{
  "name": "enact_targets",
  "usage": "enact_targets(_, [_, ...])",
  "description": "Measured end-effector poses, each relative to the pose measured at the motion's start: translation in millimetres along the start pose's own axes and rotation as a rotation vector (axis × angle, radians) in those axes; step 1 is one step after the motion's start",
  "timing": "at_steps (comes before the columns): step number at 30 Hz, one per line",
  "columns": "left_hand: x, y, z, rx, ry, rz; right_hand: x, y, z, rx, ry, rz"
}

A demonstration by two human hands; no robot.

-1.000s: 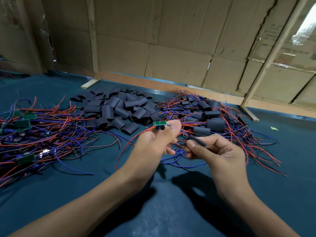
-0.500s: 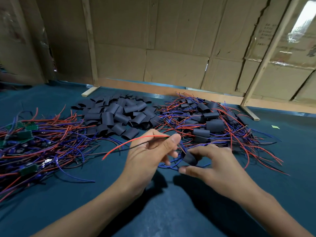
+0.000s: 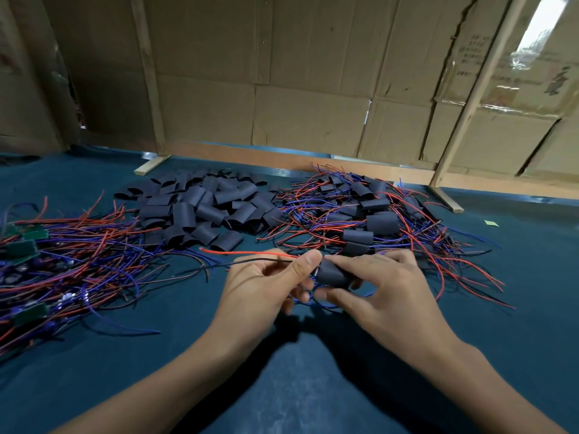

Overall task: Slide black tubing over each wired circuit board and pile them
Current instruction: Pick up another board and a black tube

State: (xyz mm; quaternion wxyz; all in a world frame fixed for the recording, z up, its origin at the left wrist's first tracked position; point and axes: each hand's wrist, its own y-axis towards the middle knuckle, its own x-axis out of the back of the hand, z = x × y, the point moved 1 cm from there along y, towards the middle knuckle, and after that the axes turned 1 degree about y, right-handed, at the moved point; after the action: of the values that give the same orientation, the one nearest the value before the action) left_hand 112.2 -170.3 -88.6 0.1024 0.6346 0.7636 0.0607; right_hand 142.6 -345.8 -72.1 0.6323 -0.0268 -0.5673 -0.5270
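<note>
My left hand (image 3: 266, 286) pinches a red wire (image 3: 247, 253) and a black wire (image 3: 250, 261) that stick out to the left. Its circuit board is hidden behind my fingers. My right hand (image 3: 385, 289) holds a black tubing piece (image 3: 333, 274) between thumb and fingers, right against my left fingertips. A heap of loose black tubing (image 3: 200, 208) lies at the back centre. Bare wired boards (image 3: 28, 249) sprawl at the left. A pile of boards sleeved in tubing (image 3: 376, 223) lies at the back right.
The work surface is a dark teal mat (image 3: 282, 386). Cardboard walls (image 3: 313, 89) with wooden battens (image 3: 150, 89) close off the back. A small green scrap (image 3: 491, 223) lies at the far right.
My hands have come together; the tubing piece in my right hand now sits against my left fingertips. The green board seen a second ago is hidden.
</note>
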Motion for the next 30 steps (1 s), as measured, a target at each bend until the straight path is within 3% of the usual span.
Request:
enact_targets(13, [-3,-3,4,0.059,-0.008,-0.014,-7,-2,-1,-0.007,0.202,-0.079])
enact_targets(24, [-9,-10,13,0.048,0.323,0.128,-9,-3,-9,0.102,0.011,-0.027])
enact_targets(30, [-8,-1,13,0.014,0.041,0.080,-1,-1,-15,0.101,-0.068,0.054])
